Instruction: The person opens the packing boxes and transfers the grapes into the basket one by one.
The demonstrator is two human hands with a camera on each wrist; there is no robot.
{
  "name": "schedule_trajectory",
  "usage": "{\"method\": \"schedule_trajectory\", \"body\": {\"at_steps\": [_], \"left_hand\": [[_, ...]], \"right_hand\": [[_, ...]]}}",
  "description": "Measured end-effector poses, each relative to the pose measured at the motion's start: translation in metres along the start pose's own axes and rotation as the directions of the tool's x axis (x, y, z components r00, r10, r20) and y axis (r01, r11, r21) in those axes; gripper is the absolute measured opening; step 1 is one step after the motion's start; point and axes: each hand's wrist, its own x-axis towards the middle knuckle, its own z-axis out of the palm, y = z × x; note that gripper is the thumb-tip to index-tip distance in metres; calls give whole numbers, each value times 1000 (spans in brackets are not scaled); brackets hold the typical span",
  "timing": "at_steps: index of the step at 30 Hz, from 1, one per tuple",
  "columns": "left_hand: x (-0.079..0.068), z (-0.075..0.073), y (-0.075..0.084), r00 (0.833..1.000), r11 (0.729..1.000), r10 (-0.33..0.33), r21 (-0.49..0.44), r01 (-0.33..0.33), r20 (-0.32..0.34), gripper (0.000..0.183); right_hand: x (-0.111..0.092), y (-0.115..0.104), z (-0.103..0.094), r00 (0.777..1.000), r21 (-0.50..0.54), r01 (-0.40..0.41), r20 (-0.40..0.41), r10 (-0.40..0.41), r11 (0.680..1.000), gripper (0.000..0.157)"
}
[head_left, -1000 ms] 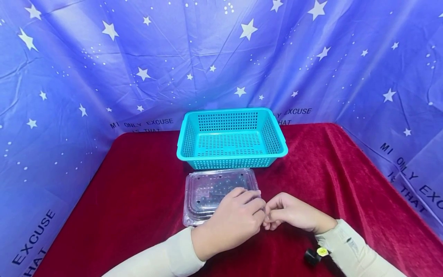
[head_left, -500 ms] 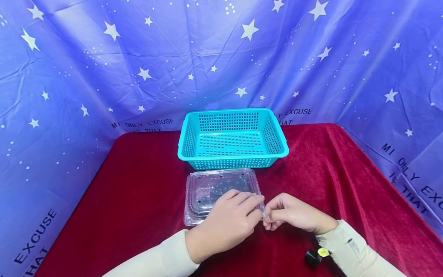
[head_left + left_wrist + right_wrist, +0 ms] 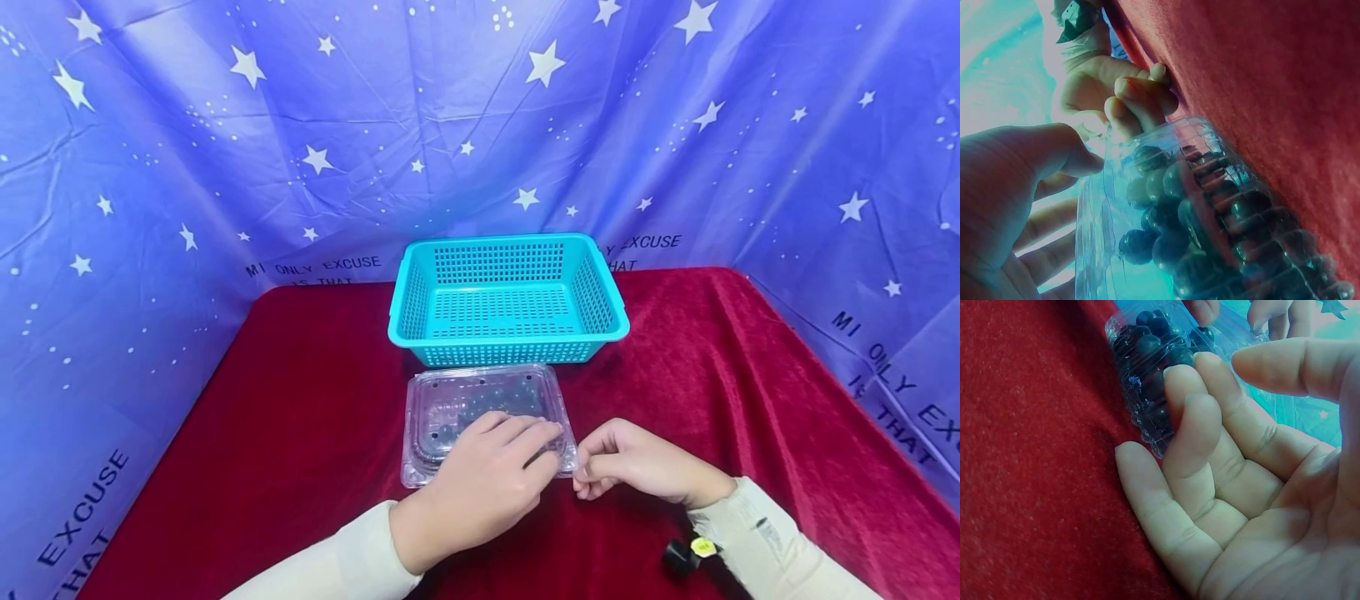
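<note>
We see the clear box still lidded, dark fruit inside, left hand loosely spread, right hand curled at a corner, grip unclear.

Red velvety tablecloth, clear rectangular plastic box by the right hand, turquoise perforated plastic basket beyond it

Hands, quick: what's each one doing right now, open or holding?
Left hand: open, over the clear box.
Right hand: partly curled at the box's near right corner; can't tell whether it's pinching it.
</note>
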Motion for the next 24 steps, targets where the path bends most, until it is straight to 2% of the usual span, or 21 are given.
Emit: {"method": "schedule_trajectory", "body": {"at_steps": [7, 13, 24], "left_hand": [[-5, -6, -5, 1000, 1000, 1, 3, -1, 13, 9], [-11, -9, -11, 999, 999, -33, -10, 33, 25, 9], [-19, -18, -16, 998, 999, -41, -14, 42, 39, 9]], "right_hand": [[0, -2, 1, 1000, -12, -10, -5, 10, 1000, 18], [0, -2, 1, 1000, -25, -12, -2, 12, 1000, 19], [0, -2, 0, 1000, -24, -10, 6, 10, 1000, 19]]}}
